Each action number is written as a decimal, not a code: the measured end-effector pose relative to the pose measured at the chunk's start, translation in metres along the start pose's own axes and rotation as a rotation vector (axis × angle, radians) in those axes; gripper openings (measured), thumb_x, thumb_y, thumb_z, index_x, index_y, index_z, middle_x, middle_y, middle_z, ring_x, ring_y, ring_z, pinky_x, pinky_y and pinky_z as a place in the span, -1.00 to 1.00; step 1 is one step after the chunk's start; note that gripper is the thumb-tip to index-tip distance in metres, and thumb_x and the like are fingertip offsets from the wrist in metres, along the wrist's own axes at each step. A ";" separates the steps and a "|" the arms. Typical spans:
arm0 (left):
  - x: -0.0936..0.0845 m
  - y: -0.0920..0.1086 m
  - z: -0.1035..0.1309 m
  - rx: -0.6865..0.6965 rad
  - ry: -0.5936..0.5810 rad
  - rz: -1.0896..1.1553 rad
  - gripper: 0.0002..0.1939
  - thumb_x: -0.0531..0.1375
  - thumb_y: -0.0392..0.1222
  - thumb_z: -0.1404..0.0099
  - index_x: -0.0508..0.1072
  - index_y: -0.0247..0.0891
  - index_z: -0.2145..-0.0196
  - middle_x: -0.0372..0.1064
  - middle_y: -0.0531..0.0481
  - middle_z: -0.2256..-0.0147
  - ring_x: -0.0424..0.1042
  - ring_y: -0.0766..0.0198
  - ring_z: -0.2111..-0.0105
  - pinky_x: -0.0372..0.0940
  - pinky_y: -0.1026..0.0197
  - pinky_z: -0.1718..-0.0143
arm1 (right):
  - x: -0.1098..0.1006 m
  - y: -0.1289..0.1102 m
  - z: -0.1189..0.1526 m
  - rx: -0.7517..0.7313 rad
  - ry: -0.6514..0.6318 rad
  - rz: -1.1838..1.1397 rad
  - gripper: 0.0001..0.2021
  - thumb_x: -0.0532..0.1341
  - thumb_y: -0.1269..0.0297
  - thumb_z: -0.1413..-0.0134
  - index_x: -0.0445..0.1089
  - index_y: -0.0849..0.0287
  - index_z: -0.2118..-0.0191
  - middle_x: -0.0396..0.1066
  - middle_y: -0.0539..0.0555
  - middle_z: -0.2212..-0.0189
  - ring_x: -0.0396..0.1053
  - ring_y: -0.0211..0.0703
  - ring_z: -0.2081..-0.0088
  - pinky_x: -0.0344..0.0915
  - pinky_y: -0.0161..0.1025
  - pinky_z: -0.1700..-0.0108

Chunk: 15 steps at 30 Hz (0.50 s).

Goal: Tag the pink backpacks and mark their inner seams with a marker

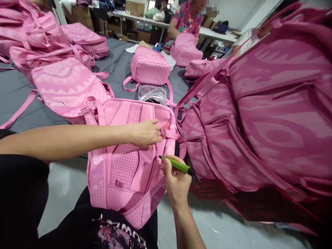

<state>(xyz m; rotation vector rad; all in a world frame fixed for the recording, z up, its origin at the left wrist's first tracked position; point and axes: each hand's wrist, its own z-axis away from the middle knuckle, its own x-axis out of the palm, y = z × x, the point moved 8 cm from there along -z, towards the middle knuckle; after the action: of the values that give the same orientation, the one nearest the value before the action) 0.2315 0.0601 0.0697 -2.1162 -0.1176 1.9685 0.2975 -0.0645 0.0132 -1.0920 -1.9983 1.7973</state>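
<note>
A pink backpack point(124, 159) leans at my lap with its padded, perforated back panel facing me. My left hand point(146, 133) reaches across that panel, its fingers bent and gripping the fabric near the right-side seam. In my right hand point(177, 180) is a green pen-shaped tool point(178, 166) with a dark tip and a dark end. The tip points left, close to the backpack's right edge and below my left fingers. Beside those fingers, a small red piece point(167, 127) shows at the strap; what it is I cannot tell.
Large pink backpacks point(275, 114) are piled at my right, and another heap point(70, 86) lies on the left. A checkered pink bag point(150, 65) stands ahead on the grey cloth point(116, 65), behind clear plastic point(151, 94). Beyond, a person point(185, 17) handles a pink bag point(186, 50).
</note>
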 end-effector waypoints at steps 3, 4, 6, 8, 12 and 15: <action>-0.010 -0.015 -0.005 -0.079 -0.148 -0.061 -0.70 0.30 0.04 -0.17 0.51 -0.25 0.29 0.54 -0.10 0.31 0.45 0.10 0.25 0.21 0.02 0.04 | 0.010 -0.017 0.019 -0.146 -0.050 -0.051 -0.68 0.22 0.20 -0.19 0.41 0.13 -0.04 0.52 0.17 0.10 0.52 -0.05 0.15 0.45 -0.05 0.06; -0.019 -0.014 -0.003 -0.103 -0.165 -0.075 -0.70 0.28 0.04 -0.18 0.52 -0.26 0.29 0.54 -0.11 0.32 0.46 0.10 0.26 0.22 0.04 0.07 | 0.014 -0.025 0.026 -0.215 -0.060 -0.021 -0.68 0.21 0.23 -0.20 0.40 0.10 -0.06 0.49 0.17 0.04 0.49 -0.01 0.06 0.41 0.02 -0.02; -0.049 -0.002 0.004 -0.140 -0.149 -0.072 -0.70 0.24 0.05 -0.23 0.52 -0.26 0.30 0.54 -0.11 0.32 0.47 0.12 0.29 0.24 0.09 0.19 | 0.010 -0.047 0.038 -0.370 0.027 0.015 -0.68 0.21 0.29 -0.20 0.40 0.06 -0.08 0.47 0.16 0.00 0.46 0.03 -0.01 0.38 0.06 -0.06; -0.090 0.014 0.019 -0.226 -0.090 -0.062 -0.65 0.21 0.10 -0.24 0.52 -0.27 0.32 0.53 -0.12 0.34 0.48 0.11 0.32 0.23 0.11 0.29 | -0.009 -0.077 0.048 -0.534 0.214 -0.037 -0.65 0.22 0.35 -0.19 0.37 0.01 -0.10 0.49 0.12 0.04 0.47 0.02 0.02 0.40 0.04 -0.03; -0.161 0.035 0.057 -0.461 0.137 0.014 -0.58 0.22 0.20 -0.21 0.51 -0.27 0.40 0.48 -0.04 0.48 0.46 0.18 0.42 0.22 0.16 0.37 | -0.036 -0.129 0.045 -0.708 0.227 -0.179 -0.62 0.16 0.37 -0.24 0.27 -0.04 -0.14 0.52 0.07 0.12 0.52 -0.01 0.11 0.40 0.09 -0.01; -0.146 0.041 0.083 -0.548 0.193 0.199 -0.64 0.22 0.13 -0.23 0.52 -0.24 0.42 0.45 0.02 0.52 0.43 0.27 0.48 0.19 0.22 0.44 | -0.023 -0.139 0.035 -0.779 0.008 -0.065 -0.63 0.21 0.37 -0.17 0.30 -0.02 -0.09 0.49 0.11 0.05 0.49 0.02 0.06 0.40 0.12 -0.01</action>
<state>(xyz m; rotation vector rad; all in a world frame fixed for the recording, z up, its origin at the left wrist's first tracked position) 0.1329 -0.0023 0.1971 -2.7423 -0.4754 1.9899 0.2410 -0.1014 0.1421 -1.1748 -2.7712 0.9597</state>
